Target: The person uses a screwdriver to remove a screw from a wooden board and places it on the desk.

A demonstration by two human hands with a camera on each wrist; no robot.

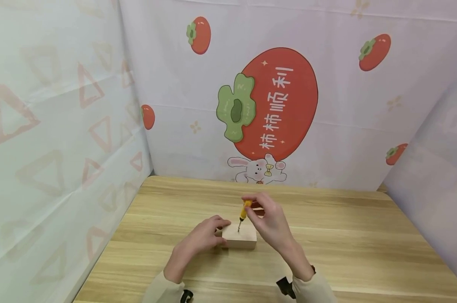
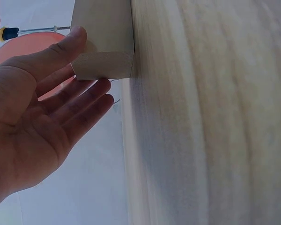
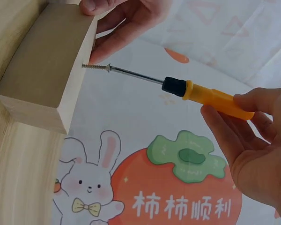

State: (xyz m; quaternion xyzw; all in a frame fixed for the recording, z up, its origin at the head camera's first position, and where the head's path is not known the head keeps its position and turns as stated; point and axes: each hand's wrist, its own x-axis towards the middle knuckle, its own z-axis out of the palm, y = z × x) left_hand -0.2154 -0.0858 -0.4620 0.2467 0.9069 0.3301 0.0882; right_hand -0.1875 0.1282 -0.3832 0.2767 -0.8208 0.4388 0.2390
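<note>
A pale wooden block (image 1: 240, 242) lies flat on the table, held at its left end by my left hand (image 1: 202, 236). In the left wrist view the thumb lies along one side of the block and the fingers reach round the other. My right hand (image 1: 269, 219) pinches the yellow handle of a screwdriver (image 3: 210, 99) between thumb and fingers. The screwdriver leans slightly over the block. Its tip meets the head of a screw (image 3: 96, 67), which stands up from the block's top face with most of its thread showing.
The wood-grain table (image 1: 346, 240) spreads out around the block. Behind it hangs a white cloth (image 1: 183, 139) printed with persimmons and a rabbit. Another cloth (image 1: 62, 168) with triangles closes the left side, and a pale one (image 1: 437, 176) the right.
</note>
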